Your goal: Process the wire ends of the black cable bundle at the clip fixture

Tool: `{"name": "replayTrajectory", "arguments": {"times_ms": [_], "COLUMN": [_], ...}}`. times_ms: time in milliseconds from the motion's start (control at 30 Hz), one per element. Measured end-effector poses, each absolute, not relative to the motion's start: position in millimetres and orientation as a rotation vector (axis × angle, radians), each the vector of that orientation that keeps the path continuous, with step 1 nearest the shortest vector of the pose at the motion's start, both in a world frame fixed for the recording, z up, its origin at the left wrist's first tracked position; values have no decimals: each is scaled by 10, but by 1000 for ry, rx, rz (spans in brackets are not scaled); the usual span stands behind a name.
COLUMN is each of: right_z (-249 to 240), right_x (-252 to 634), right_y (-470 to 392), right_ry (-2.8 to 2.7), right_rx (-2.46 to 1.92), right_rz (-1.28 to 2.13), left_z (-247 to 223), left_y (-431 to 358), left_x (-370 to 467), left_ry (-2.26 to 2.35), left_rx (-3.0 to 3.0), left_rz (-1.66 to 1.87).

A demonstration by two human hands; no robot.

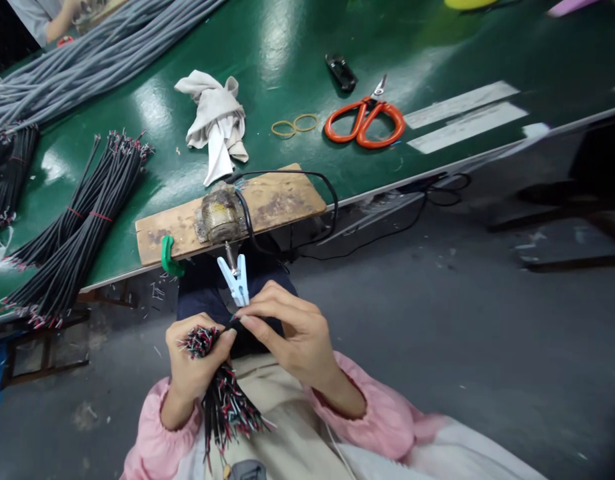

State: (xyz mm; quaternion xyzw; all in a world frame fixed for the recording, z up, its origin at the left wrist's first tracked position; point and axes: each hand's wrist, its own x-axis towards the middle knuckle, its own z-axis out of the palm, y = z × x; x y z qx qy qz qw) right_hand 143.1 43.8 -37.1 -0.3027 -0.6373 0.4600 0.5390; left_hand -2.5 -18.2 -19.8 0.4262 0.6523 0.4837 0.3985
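Observation:
My left hand (193,363) is wrapped round a bundle of black cables (227,400) whose stripped ends show red, white and black wires. The fingertips of my right hand (292,330) pinch the end of one cable that sticks out beside my left thumb. Just above those fingertips is a light blue clothespin (236,280), attached to the metal shaft of a small motor (220,213). That motor sits on a worn wooden board (282,199) at the table edge, with a green clamp (171,257) at its left.
On the green table (162,157) lie tied black cable bundles (87,220), long grey cables (102,60), a cloth (215,120), rubber bands (294,125), orange-handled scissors (365,123), a black tool (341,72) and white strips (467,127). A person's arm (60,23) shows at top left.

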Motion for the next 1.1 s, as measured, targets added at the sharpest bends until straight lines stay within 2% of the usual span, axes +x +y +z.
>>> {"name": "replayTrajectory", "arguments": {"times_ms": [533,867,1100], "right_z": [-348,-385,-385], "right_x": [1385,1378,1306], "right_y": [422,368,347], "right_ry": [-1508,-1498,-1429], "right_rx": [-721,-733,-803], "right_rz": [891,1018,973], "left_z": [-125,-119,-143], "left_y": [-121,-107,-109], "left_x": [23,54,74], "left_ry": [1663,1723,1738], "left_rx": [1265,1314,1315], "left_rz": [1290,1401,1415]}}
